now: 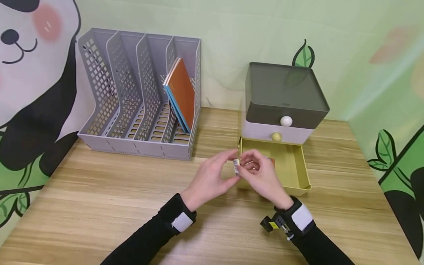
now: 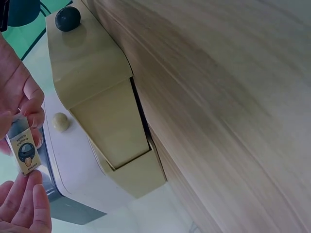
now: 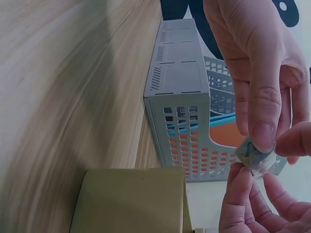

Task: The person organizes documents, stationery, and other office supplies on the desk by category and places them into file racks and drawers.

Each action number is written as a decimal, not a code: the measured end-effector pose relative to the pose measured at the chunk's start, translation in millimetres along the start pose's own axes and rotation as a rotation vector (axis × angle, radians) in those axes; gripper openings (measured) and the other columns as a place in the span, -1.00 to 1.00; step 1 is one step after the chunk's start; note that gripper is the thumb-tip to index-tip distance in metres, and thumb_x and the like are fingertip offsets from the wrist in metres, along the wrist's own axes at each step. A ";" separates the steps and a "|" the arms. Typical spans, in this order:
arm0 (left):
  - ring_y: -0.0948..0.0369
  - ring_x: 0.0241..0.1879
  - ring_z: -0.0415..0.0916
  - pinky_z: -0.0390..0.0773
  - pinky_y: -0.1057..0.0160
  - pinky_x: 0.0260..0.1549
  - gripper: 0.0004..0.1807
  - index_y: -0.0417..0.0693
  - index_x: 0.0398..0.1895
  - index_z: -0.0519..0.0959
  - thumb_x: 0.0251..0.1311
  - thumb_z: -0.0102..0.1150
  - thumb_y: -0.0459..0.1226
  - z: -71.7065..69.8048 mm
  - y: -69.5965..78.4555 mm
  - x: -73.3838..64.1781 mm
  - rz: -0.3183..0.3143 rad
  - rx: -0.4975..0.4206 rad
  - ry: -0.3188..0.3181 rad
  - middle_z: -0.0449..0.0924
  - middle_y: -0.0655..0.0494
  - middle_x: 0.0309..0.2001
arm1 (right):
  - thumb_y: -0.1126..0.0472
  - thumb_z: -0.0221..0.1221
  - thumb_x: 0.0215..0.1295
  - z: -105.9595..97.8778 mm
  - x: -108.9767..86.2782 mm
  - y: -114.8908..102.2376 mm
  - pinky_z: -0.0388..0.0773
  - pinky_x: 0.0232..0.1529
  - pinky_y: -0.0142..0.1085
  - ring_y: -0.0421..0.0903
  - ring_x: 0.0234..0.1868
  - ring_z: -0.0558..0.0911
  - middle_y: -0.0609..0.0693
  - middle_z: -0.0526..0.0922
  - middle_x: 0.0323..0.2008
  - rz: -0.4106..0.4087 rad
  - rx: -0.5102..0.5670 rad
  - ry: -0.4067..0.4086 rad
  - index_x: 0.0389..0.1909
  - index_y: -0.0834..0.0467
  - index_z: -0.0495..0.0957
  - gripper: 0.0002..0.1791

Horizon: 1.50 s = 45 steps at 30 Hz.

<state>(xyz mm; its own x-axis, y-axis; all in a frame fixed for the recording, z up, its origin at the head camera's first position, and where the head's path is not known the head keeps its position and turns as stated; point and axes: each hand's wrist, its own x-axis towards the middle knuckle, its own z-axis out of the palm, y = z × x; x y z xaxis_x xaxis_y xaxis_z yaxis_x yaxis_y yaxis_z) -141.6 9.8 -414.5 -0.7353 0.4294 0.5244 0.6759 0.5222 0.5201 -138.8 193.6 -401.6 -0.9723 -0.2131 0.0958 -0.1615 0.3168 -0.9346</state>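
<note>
In front of the drawer unit, both hands meet over a small eraser in a printed sleeve (image 1: 236, 167). Its cream label with a dark blue picture faces the left wrist view, where the eraser (image 2: 26, 150) has one grey end. My left hand (image 1: 212, 175) holds it between thumb and fingertips from the left. From the right, my right hand (image 1: 261, 176) pinches it with thumb and forefinger, its other fingers curled. The greyish end of the eraser (image 3: 255, 158) shows in the right wrist view. Beneath the right hand, a yellow drawer (image 1: 306, 173) is pulled out.
The drawer unit (image 1: 288, 88) has a dark grey top tier and a white middle tier, each with a round knob. A small reddish item (image 1: 272, 162) shows in the yellow drawer. On the left stands a grey file holder (image 1: 132, 145) with orange and blue booklets (image 1: 182, 95).
</note>
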 end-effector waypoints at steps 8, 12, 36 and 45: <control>0.06 0.09 0.65 0.64 0.12 0.14 -0.26 -0.22 0.26 0.45 -0.02 0.56 -0.26 6.5 1.3 5.2 -0.015 -0.009 -0.029 0.67 -0.05 0.09 | 0.41 0.25 0.27 -11.1 2.1 7.8 0.63 -0.28 -0.48 -0.26 -0.31 0.64 0.33 0.66 -0.17 0.008 -0.047 0.019 0.00 0.37 0.49 -0.70; 0.05 0.09 0.65 0.66 0.11 0.11 -0.37 -0.17 0.18 0.51 0.04 0.53 -0.20 9.6 2.1 5.9 -0.041 0.012 -0.093 0.65 -0.03 0.10 | 0.42 0.23 0.27 -21.3 3.6 13.6 0.61 -0.31 -0.49 -0.31 -0.37 0.63 0.34 0.68 -0.18 0.011 -0.089 0.030 0.01 0.38 0.48 -0.69; 0.22 -0.06 0.64 0.64 0.24 0.02 -0.94 0.07 -0.30 0.78 0.23 0.37 -0.21 24.3 3.7 12.7 0.053 0.227 -0.357 0.70 0.16 -0.12 | 0.28 0.16 0.25 -95.7 18.4 37.8 0.33 -0.46 -0.32 -0.07 -0.49 0.52 0.20 0.66 -0.32 0.095 -0.672 0.020 0.12 0.31 0.51 -0.59; 0.21 -0.06 0.63 0.65 0.26 0.00 -0.95 0.05 -0.30 0.78 0.23 0.37 -0.22 23.3 4.2 12.6 0.047 0.229 -0.361 0.70 0.16 -0.12 | 0.28 -0.01 0.37 -97.6 23.3 48.5 0.36 -0.51 -0.31 -0.09 -0.49 0.48 0.19 0.59 -0.33 0.260 -0.728 -0.163 0.35 0.41 0.29 -0.44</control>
<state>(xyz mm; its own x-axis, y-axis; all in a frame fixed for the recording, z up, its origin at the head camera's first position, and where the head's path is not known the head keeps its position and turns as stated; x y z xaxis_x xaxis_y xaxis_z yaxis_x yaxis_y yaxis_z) -149.3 34.6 -421.5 -0.7020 0.6657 0.2531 0.7103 0.6287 0.3166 -185.8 294.2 -411.3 -0.9661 -0.1645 -0.1991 -0.0573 0.8882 -0.4558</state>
